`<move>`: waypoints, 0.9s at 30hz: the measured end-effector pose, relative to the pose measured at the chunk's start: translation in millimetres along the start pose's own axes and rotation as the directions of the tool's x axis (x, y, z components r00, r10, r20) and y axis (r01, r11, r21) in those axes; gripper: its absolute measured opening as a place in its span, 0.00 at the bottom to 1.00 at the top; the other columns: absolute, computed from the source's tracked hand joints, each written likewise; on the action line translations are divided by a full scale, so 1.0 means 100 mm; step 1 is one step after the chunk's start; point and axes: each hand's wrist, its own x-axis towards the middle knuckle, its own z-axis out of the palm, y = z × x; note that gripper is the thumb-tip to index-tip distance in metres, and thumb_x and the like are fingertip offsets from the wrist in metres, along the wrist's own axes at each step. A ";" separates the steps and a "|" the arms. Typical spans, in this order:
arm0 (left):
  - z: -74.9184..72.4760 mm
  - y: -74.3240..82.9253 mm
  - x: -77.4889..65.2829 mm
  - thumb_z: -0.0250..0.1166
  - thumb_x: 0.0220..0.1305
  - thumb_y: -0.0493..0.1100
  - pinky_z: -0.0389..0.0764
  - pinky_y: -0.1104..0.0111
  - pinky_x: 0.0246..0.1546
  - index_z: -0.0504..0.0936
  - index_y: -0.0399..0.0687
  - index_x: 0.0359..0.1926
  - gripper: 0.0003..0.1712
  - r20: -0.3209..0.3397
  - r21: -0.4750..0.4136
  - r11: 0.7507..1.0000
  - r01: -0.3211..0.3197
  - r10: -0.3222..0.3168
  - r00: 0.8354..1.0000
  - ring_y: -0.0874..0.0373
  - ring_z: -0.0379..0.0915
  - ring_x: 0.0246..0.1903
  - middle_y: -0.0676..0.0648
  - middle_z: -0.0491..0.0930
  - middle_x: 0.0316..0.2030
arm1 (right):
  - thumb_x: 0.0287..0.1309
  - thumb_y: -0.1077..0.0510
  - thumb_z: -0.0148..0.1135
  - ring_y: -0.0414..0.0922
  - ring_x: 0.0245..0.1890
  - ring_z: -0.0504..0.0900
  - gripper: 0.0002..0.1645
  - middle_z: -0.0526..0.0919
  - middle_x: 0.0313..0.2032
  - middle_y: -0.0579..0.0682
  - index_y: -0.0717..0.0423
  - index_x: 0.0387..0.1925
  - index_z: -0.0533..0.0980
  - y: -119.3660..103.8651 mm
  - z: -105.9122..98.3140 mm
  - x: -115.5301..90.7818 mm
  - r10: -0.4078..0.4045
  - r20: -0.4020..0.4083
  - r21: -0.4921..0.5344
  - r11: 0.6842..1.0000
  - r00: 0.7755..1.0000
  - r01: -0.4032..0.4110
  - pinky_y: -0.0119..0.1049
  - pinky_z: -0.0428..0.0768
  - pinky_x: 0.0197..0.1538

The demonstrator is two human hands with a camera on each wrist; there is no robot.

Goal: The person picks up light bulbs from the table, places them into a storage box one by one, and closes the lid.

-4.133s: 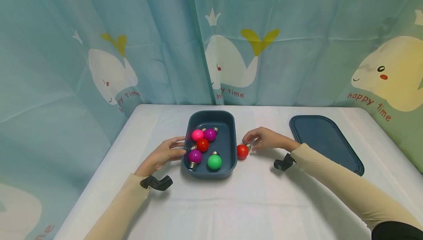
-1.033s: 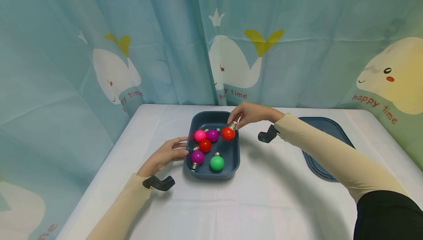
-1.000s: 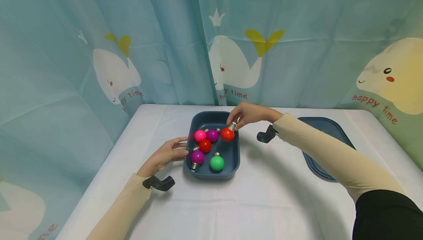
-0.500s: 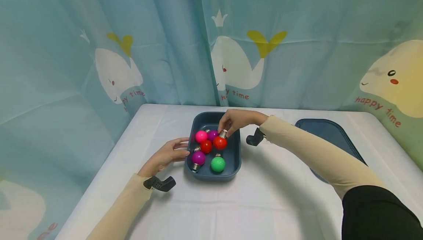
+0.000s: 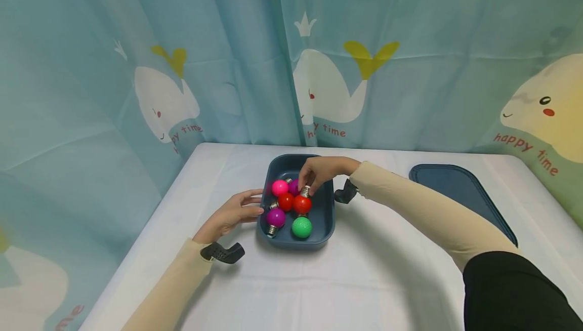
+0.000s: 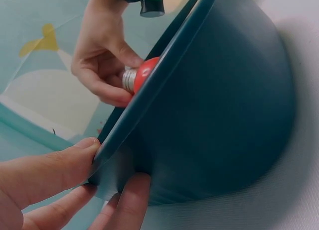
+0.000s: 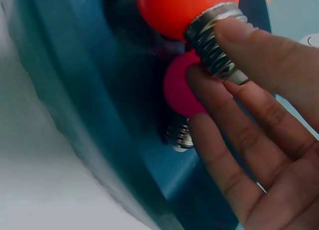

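Note:
My right hand (image 5: 319, 171) pinches a red light bulb (image 5: 302, 204) by its silver screw base, glass end down, inside the dark blue box (image 5: 329, 219). In the right wrist view the thumb and fingers close on the base of that red bulb (image 7: 184, 11). My left hand (image 5: 232, 215) rests with extended fingers against the box's left side, thumb (image 6: 75, 158) at the rim. Around the held bulb lie a pink bulb (image 5: 280, 188), a second red bulb (image 5: 285, 201), a green bulb (image 5: 301, 228) and a purple bulb (image 5: 275, 217). Another purple bulb (image 5: 293, 186) is partly hidden by my right hand.
A flat dark blue lid (image 5: 460, 189) lies to the right on the white table (image 5: 355, 280), partly covered by my right sleeve. Behind the table hangs a pale blue curtain (image 5: 237, 68) with whale prints.
My right hand has lifted the red bulb from the table beside the box, carried it over the rim and lowered it among the others. My left hand stays at the box.

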 end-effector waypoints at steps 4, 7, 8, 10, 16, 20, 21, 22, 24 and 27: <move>0.02 0.00 0.01 0.59 0.61 0.35 0.75 0.53 0.57 0.55 0.37 0.69 0.37 -0.017 0.007 1.000 0.013 -0.013 1.000 0.41 0.69 0.59 0.31 0.60 0.65 | 0.48 0.67 0.68 0.39 0.35 0.81 0.13 0.85 0.39 0.54 0.62 0.39 0.81 0.01 -0.02 0.02 0.024 0.013 -0.010 1.000 1.000 -0.023 0.32 0.83 0.47; 0.02 0.00 0.01 0.59 0.61 0.35 0.75 0.53 0.57 0.56 0.38 0.69 0.37 -0.023 0.000 1.000 0.018 -0.018 1.000 0.40 0.68 0.60 0.31 0.61 0.65 | 0.48 0.68 0.68 0.38 0.33 0.80 0.12 0.85 0.38 0.54 0.63 0.39 0.81 0.03 -0.03 0.04 0.046 0.032 -0.008 0.999 0.998 -0.046 0.32 0.83 0.46; 0.02 0.01 0.00 0.59 0.61 0.35 0.75 0.53 0.57 0.56 0.39 0.69 0.37 -0.026 -0.004 1.000 0.019 -0.020 0.999 0.40 0.67 0.60 0.31 0.61 0.65 | 0.47 0.68 0.68 0.37 0.33 0.79 0.12 0.85 0.37 0.53 0.63 0.38 0.81 0.03 -0.03 0.04 0.053 0.039 -0.004 0.999 0.998 -0.053 0.32 0.83 0.46; 0.01 0.01 0.00 0.59 0.61 0.35 0.75 0.53 0.57 0.56 0.38 0.69 0.37 -0.023 -0.002 1.000 0.015 -0.015 1.000 0.39 0.66 0.61 0.31 0.60 0.65 | 0.47 0.69 0.68 0.37 0.32 0.78 0.13 0.85 0.37 0.53 0.63 0.38 0.81 0.05 -0.03 0.06 0.064 0.054 -0.006 0.998 0.996 -0.064 0.32 0.83 0.46; 0.01 0.01 -0.01 0.60 0.61 0.35 0.74 0.52 0.57 0.56 0.39 0.69 0.37 -0.022 -0.004 1.000 0.017 -0.017 1.000 0.38 0.65 0.62 0.32 0.61 0.66 | 0.48 0.69 0.67 0.38 0.32 0.75 0.13 0.85 0.36 0.54 0.64 0.39 0.81 0.05 -0.02 0.09 0.119 0.084 -0.008 0.993 0.989 -0.118 0.32 0.82 0.46; 0.02 0.01 0.00 0.60 0.61 0.35 0.75 0.53 0.57 0.57 0.39 0.69 0.37 -0.023 0.003 1.000 0.016 -0.016 1.000 0.39 0.66 0.61 0.32 0.61 0.65 | 0.48 0.70 0.67 0.38 0.33 0.77 0.13 0.85 0.36 0.55 0.65 0.39 0.81 0.04 -0.01 0.10 0.130 0.091 -0.022 0.991 0.987 -0.129 0.32 0.83 0.47; 0.02 0.01 0.00 0.60 0.61 0.35 0.75 0.53 0.57 0.57 0.39 0.69 0.37 -0.023 0.002 1.000 0.015 -0.015 1.000 0.39 0.66 0.61 0.32 0.61 0.65 | 0.48 0.70 0.66 0.37 0.33 0.77 0.13 0.85 0.36 0.55 0.65 0.39 0.81 0.05 -0.01 0.10 0.128 0.094 -0.023 0.992 0.987 -0.127 0.32 0.83 0.47; 0.02 0.01 0.00 0.60 0.61 0.35 0.75 0.53 0.57 0.57 0.39 0.69 0.37 -0.023 0.003 1.000 0.016 -0.016 1.000 0.40 0.67 0.60 0.32 0.61 0.65 | 0.48 0.71 0.66 0.37 0.33 0.77 0.13 0.85 0.36 0.56 0.66 0.39 0.81 0.06 -0.01 0.10 0.125 0.098 -0.023 0.992 0.987 -0.123 0.33 0.83 0.48; 0.02 0.01 0.00 0.60 0.61 0.35 0.75 0.53 0.57 0.57 0.39 0.69 0.37 -0.027 -0.003 1.000 0.020 -0.020 0.999 0.40 0.67 0.60 0.32 0.61 0.65 | 0.48 0.71 0.66 0.37 0.32 0.78 0.13 0.85 0.37 0.57 0.67 0.40 0.80 0.07 0.00 0.11 0.128 0.108 -0.016 0.992 0.986 -0.127 0.33 0.83 0.48; 0.02 0.02 -0.01 0.59 0.61 0.34 0.75 0.53 0.57 0.56 0.38 0.69 0.37 -0.026 -0.001 1.000 0.018 -0.018 1.000 0.40 0.66 0.60 0.31 0.61 0.65 | 0.48 0.72 0.65 0.37 0.32 0.78 0.13 0.85 0.37 0.59 0.68 0.39 0.80 0.10 0.01 0.11 0.133 0.123 -0.007 0.991 0.983 -0.133 0.33 0.83 0.48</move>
